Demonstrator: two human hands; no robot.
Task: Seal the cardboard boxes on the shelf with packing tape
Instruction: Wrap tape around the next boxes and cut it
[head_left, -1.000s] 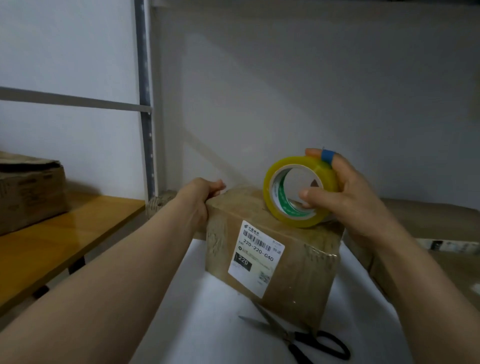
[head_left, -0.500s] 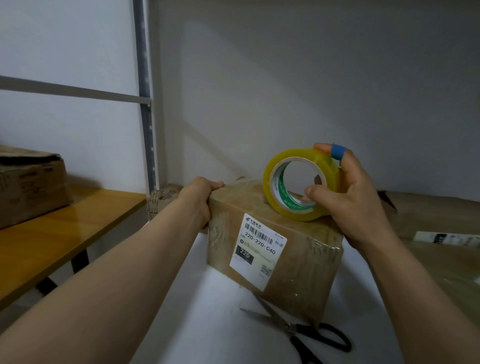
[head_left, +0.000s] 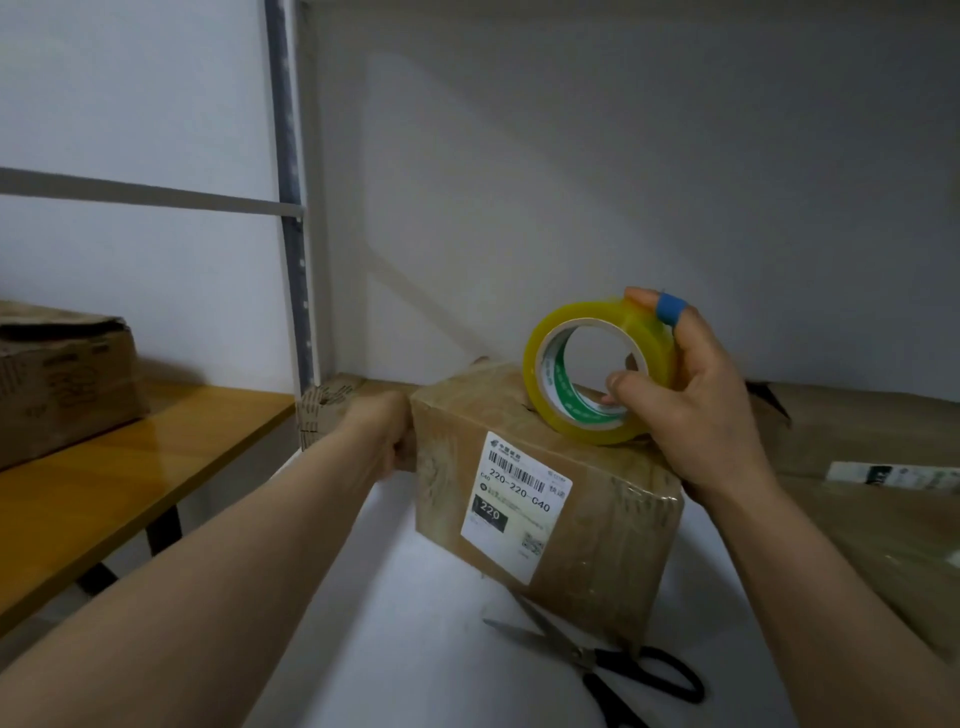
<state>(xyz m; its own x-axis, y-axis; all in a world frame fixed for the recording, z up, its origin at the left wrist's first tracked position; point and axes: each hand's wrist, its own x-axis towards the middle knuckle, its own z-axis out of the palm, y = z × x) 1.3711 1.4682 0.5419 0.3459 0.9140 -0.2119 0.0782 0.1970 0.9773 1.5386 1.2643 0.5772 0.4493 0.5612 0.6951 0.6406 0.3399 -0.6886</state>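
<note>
A brown cardboard box (head_left: 587, 535) with a white barcode label stands on the white shelf (head_left: 415, 644). My left hand (head_left: 387, 434) grips the box's far left edge, its fingers hidden behind the box. On the box's top right stands a yellow roll of packing tape (head_left: 649, 343), upright on its rim. My right hand (head_left: 691, 395) holds the roll, thumb through the core and fingers over the outside; one finger wears a blue band.
Black-handled scissors (head_left: 613, 660) lie on the shelf in front of the box. More flat cardboard boxes (head_left: 862, 431) lie at the right. A small box (head_left: 324, 410) sits behind my left hand. A wooden shelf (head_left: 104, 493) with another box (head_left: 62, 384) is at the left.
My left hand slid from the box's top corner down behind its left edge. The tape roll and my right hand stayed on the box top, shifting only slightly.
</note>
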